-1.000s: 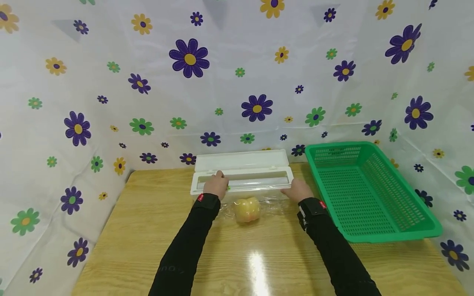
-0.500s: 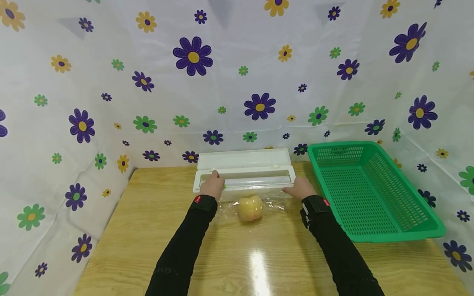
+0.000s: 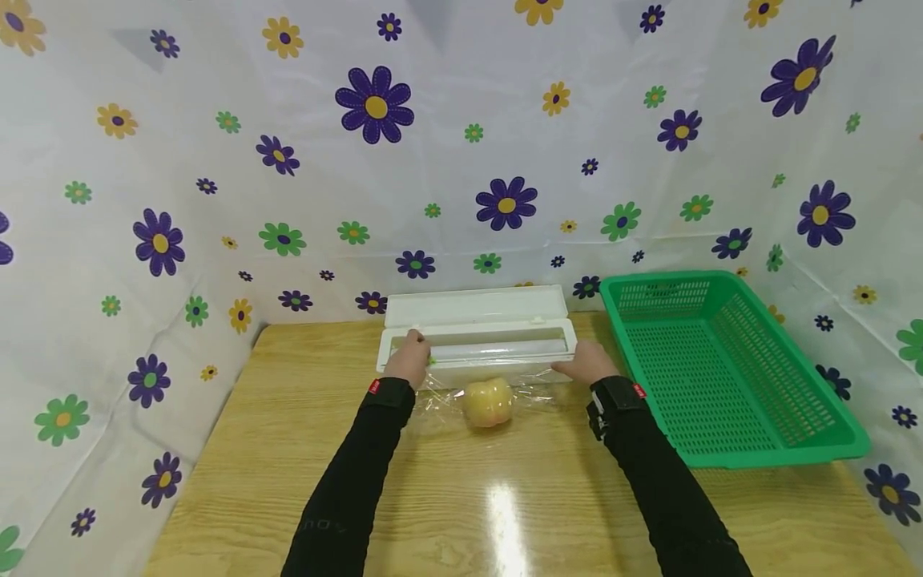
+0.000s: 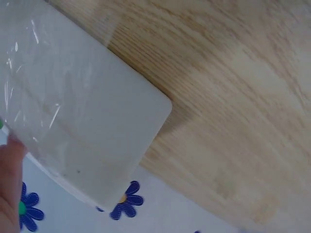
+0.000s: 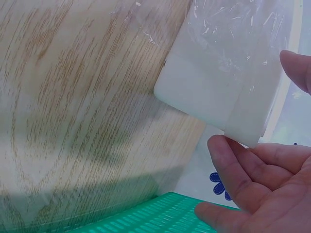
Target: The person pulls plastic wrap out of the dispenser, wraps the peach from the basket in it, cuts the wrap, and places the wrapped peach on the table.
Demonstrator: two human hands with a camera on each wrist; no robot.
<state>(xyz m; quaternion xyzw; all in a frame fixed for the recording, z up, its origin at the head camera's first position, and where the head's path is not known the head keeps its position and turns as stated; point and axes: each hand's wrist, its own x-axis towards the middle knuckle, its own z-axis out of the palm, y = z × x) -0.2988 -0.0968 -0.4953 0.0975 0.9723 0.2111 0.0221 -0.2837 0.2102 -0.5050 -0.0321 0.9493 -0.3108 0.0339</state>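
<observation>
White box (image 4: 104,104): lying near the back edge of the tabletop (image 3: 267,449), its long axis running along that edge, its lid (image 3: 476,307) leaning back, a film roll (image 3: 497,349) showing inside.
Fruit (image 3: 488,402): sitting just in front of the box, towards the tabletop's front edge, clear film (image 3: 537,394) covering it and stretching back to the box.
Small green piece (image 3: 431,361): sitting at the box's front rim, just beside the left-hand grip (image 3: 408,359) and well apart from the right-hand grip (image 3: 587,365), so we are judging the left nearer.
Left-hand grip: reaching over the front rim near the box's left end; we are not managing to tell whether its fingers are pinching anything.
Right-hand grip: holding the box's right end, we are seeing, fingers bending against the corner, thumb resting by the rim.
Green basket (image 3: 692,385): standing by the tabletop's right edge.
</observation>
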